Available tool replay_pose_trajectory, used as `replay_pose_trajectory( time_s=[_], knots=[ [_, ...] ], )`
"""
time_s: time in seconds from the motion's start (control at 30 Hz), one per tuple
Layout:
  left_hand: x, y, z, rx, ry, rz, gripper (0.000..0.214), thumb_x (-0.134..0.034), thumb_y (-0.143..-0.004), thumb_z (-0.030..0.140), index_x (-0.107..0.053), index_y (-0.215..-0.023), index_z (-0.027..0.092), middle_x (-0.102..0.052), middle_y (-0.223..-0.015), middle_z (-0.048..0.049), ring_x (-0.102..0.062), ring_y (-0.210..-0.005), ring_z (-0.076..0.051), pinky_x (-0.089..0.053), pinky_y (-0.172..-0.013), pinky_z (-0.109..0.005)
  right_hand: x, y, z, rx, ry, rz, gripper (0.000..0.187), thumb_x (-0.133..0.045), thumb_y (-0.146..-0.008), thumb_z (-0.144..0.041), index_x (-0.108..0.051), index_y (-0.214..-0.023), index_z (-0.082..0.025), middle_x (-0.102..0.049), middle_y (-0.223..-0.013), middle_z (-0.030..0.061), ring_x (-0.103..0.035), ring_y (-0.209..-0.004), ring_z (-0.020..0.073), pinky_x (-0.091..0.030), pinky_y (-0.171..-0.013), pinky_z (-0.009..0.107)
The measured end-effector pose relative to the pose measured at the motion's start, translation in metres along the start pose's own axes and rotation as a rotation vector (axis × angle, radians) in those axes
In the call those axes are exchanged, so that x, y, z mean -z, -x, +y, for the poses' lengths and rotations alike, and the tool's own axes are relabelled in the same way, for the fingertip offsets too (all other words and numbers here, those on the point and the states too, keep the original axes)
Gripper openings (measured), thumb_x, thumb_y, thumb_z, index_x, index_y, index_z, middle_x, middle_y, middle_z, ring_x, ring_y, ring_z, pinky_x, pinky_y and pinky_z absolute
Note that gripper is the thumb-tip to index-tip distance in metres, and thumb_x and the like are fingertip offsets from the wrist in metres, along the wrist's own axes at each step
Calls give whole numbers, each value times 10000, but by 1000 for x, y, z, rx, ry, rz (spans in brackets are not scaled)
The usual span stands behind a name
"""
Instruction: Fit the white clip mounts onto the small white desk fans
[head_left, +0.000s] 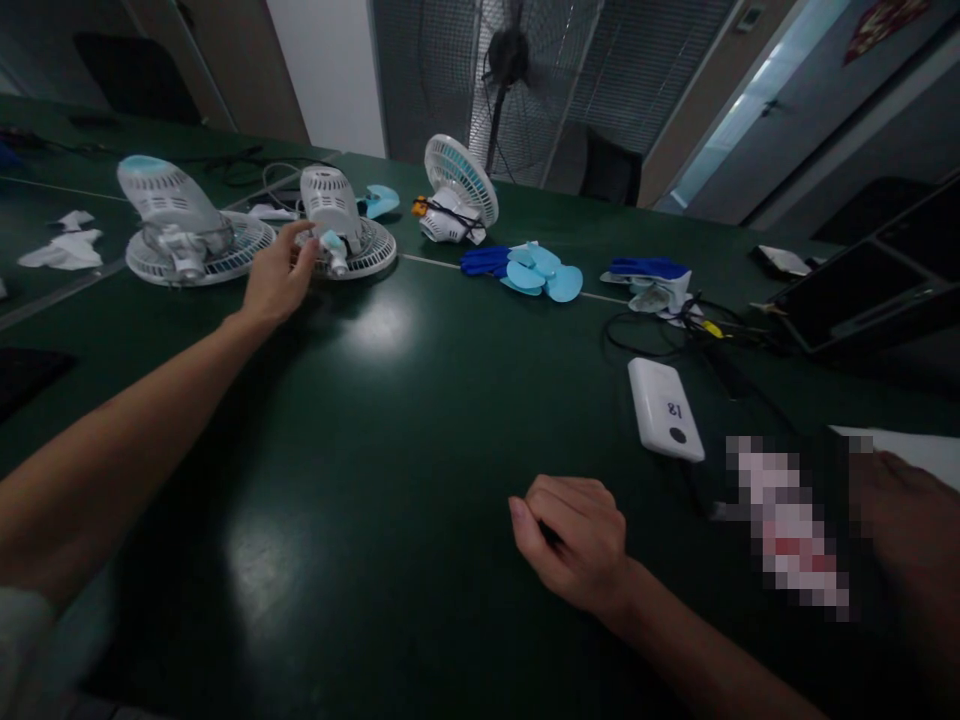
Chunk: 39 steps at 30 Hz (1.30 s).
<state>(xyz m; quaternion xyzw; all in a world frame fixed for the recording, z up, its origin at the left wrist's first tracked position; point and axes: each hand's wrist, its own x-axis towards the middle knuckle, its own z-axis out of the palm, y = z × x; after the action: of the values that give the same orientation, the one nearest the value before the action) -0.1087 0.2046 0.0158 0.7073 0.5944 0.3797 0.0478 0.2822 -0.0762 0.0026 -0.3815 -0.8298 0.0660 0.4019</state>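
My left hand [277, 272] is stretched out to the left side of a small white fan [328, 200], which lies face down on the table. Its thumb and fingers are apart beside the fan's body; whether they touch it I cannot tell. Another white fan [169, 205] with a light-blue base end lies face down to the left of that hand. In the front middle, my right hand [577, 535] rests curled in a loose fist with nothing visible in it.
Across the green table [420, 420] are a third fan [459, 190], light-blue fan blades [541, 272], blue-and-white gloves [651, 280], a white power bank [664, 408] and black cables [637, 335]. Another person's hand [911, 510] is at the right. A large standing fan [508, 58] stands behind.
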Motion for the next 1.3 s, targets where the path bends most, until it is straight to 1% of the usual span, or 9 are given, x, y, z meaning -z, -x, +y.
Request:
replay_pose_trajectory(
  time_s=[0.1, 0.17, 0.27, 0.43, 0.6, 0.77, 1.07, 1.2, 1.3],
  knots=[
    [23, 19, -16, 4, -155, 216, 545, -602, -1033, 497, -442, -1499, 263, -329, -1582, 29, -142, -1514, -335, 54, -1229, -610, -1, 1, 0, 0, -15, 1, 365, -524, -991, -142, -497, -632, -202, -449, -577, -56, -382, -489, 80, -302, -505, 268],
    [34, 25, -34, 138, -198, 325, 575, -698, -968, 380, -452, -1465, 231, -171, -1650, 26, -14, -1544, -336, 72, -1211, -628, -3, 2, 0, -2, -12, -3, 371, -530, -991, -147, -487, -627, -201, -440, -575, -56, -370, -492, 79, -290, -513, 272],
    [44, 26, -58, 279, -139, 372, 392, -631, -963, 203, -503, -1318, 97, -238, -1581, -32, -209, -1487, -256, -115, -1225, -550, -4, 4, 1, -1, -2, -18, 379, -531, -993, -151, -474, -622, -200, -435, -571, -54, -362, -496, 78, -278, -522, 277],
    [49, 21, -74, 251, -172, 490, 436, -597, -914, 30, -392, -1298, 63, -335, -1458, -15, -315, -1428, -121, -205, -1249, -356, -3, 4, 3, -11, -12, -38, 370, -535, -997, -157, -482, -632, -194, -442, -583, -51, -371, -503, 75, -286, -529, 272],
    [56, 21, -79, 253, -207, 482, 408, -583, -913, 7, -376, -1261, 60, -372, -1456, -24, -309, -1426, -131, -214, -1240, -398, -2, 4, 2, -11, -28, -52, 358, -542, -989, -146, -491, -638, -191, -446, -592, -49, -374, -510, 78, -286, -533, 282],
    [58, 23, -78, 201, -291, 387, 374, -577, -991, 169, -466, -1341, 95, -392, -1511, 9, -251, -1442, -177, -144, -1227, -448, -2, 5, 1, -5, -32, -52, 357, -548, -986, -141, -490, -637, -190, -442, -592, -52, -365, -511, 77, -283, -531, 280],
    [53, 21, -73, 110, -307, 375, 345, -590, -1019, 286, -549, -1305, 98, -445, -1503, -30, -220, -1447, -218, -87, -1193, -589, -3, 5, 2, 0, -33, -64, 348, -553, -981, -140, -494, -642, -188, -445, -600, -53, -364, -517, 77, -277, -533, 281],
    [51, 15, -79, 46, -369, 333, 277, -598, -1014, 201, -561, -1257, 71, -566, -1375, -14, -280, -1399, -156, -144, -1202, -516, -3, 5, 2, -3, -27, -78, 345, -546, -985, -150, -497, -647, -189, -444, -596, -54, -360, -519, 80, -273, -540, 285],
    [49, 9, -87, 114, -381, 328, 308, -601, -1033, 305, -571, -1232, 72, -595, -1325, 7, -293, -1335, -149, -128, -1200, -510, -3, 5, 2, -4, -29, -85, 349, -543, -987, -152, -494, -644, -190, -455, -593, -54, -365, -517, 79, -275, -545, 283]
  ],
)
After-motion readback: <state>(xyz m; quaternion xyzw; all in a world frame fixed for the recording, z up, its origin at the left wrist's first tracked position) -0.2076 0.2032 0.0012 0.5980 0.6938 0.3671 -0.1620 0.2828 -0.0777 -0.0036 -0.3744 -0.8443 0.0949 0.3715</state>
